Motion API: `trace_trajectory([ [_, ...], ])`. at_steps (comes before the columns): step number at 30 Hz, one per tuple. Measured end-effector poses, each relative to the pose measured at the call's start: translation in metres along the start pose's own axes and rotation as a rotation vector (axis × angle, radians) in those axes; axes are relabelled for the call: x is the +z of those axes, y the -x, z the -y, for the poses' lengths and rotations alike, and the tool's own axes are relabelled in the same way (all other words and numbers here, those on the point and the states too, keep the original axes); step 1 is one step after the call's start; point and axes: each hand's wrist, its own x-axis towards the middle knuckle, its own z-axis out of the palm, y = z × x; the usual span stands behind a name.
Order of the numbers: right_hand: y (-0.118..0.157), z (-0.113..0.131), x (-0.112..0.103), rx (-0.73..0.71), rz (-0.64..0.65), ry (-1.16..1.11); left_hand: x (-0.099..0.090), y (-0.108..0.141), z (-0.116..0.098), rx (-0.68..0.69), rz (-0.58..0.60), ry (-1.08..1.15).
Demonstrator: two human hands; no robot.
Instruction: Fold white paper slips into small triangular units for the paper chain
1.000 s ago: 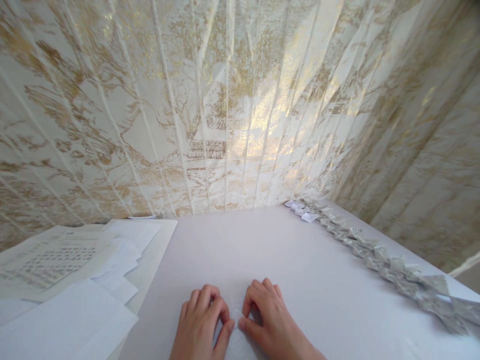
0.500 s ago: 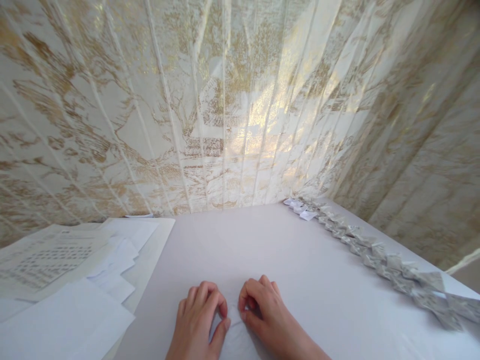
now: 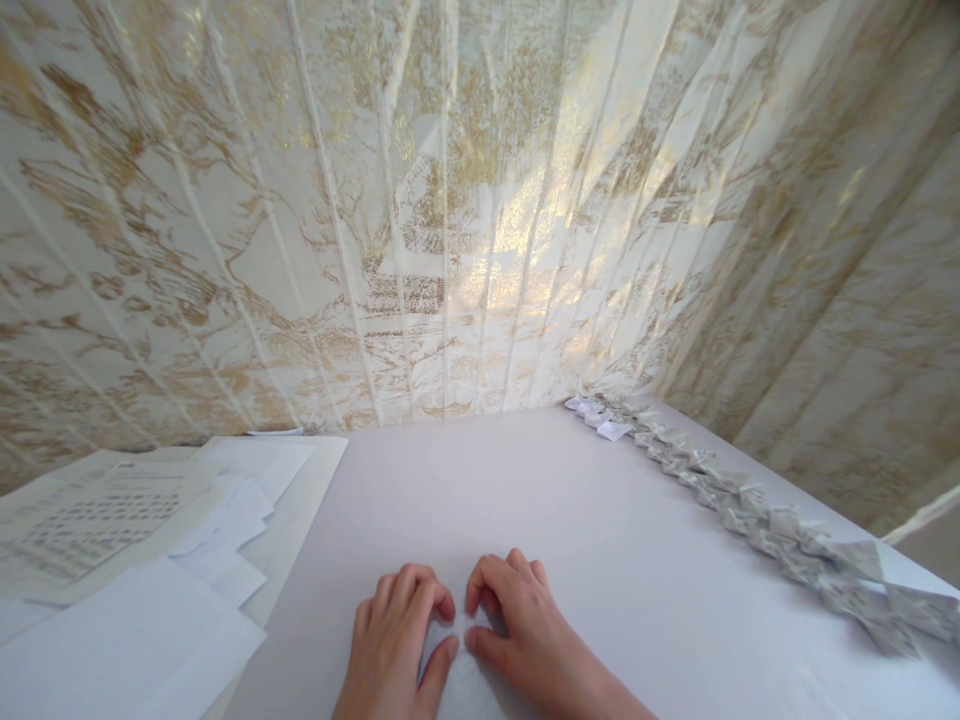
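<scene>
A piece of white paper (image 3: 461,690) lies low in the middle of the view, under and between my two hands. It barely stands out from the white tabletop, so its outline and folds are hard to follow. My left hand (image 3: 401,635) is curled at its left side, with thumb and index fingertips bent toward the paper. From the right, my right hand (image 3: 521,625) mirrors it, fingers curled and thumb close to the left thumb. Both hands seem to hold the paper by their fingertips, a small gap showing between each thumb and index finger.
White sheets (image 3: 127,640) and a printed page (image 3: 105,515) are piled at the left. Along the right side of the white table (image 3: 420,500) runs a long row of folded grey paper pieces (image 3: 780,530), with a few white ones at its far end. A patterned curtain (image 3: 375,250) hangs behind.
My right hand has shifted slightly left, toward the left hand. Its thumb and index finger have parted a little. The left hand has hardly moved.
</scene>
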Motion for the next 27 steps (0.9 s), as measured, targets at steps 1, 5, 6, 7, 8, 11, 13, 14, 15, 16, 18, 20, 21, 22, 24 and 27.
trace_trajectory([
  [1, 0.0, 0.0, 0.0, 0.003, 0.001, -0.005, 0.001, 0.0, 0.001, 0.004, -0.004, 0.008],
  [5, 0.0, -0.002, 0.0, -0.006, 0.003, -0.02, 0.004, 0.0, 0.004, 0.027, -0.038, 0.04],
  [6, 0.0, -0.002, 0.0, -0.007, 0.004, -0.02, 0.004, 0.001, 0.005, 0.036, -0.047, 0.042],
  [7, 0.0, -0.002, 0.0, -0.004, 0.002, -0.018, 0.004, 0.001, 0.006, 0.047, -0.052, 0.041],
  [8, 0.001, -0.003, 0.0, -0.002, 0.001, -0.016, 0.005, 0.001, 0.007, 0.058, -0.054, 0.039],
  [11, 0.003, -0.004, -0.002, 0.003, 0.0, -0.018, 0.004, 0.003, 0.008, 0.079, -0.045, 0.019],
  [13, 0.005, -0.005, -0.003, 0.0, -0.001, -0.024, 0.003, 0.004, 0.007, 0.078, -0.041, 0.01],
  [14, 0.006, -0.006, -0.003, 0.0, -0.004, -0.029, 0.003, 0.004, 0.006, 0.076, -0.037, 0.012],
  [15, 0.007, -0.007, -0.004, -0.006, -0.004, -0.036, 0.002, 0.005, 0.004, 0.075, -0.033, 0.019],
  [16, 0.007, -0.009, -0.004, -0.018, -0.002, -0.045, 0.001, 0.005, 0.003, 0.076, -0.029, 0.034],
  [18, 0.009, -0.012, -0.004, -0.058, -0.003, -0.078, 0.0, 0.006, 0.0, 0.088, -0.026, 0.072],
  [20, 0.011, -0.016, -0.003, -0.095, -0.013, -0.121, -0.002, 0.007, -0.003, 0.106, -0.033, 0.099],
  [21, 0.012, -0.018, -0.002, -0.105, -0.025, -0.135, -0.002, 0.008, -0.004, 0.115, -0.037, 0.103],
  [22, 0.013, -0.019, -0.001, -0.11, -0.04, -0.138, -0.002, 0.009, -0.004, 0.123, -0.04, 0.1],
  [24, 0.013, -0.02, 0.002, -0.129, -0.061, -0.108, 0.0, 0.01, -0.002, 0.137, -0.04, 0.093],
  [27, 0.013, -0.02, 0.004, -0.187, -0.074, -0.032, 0.003, 0.011, 0.002, 0.151, -0.032, 0.111],
])
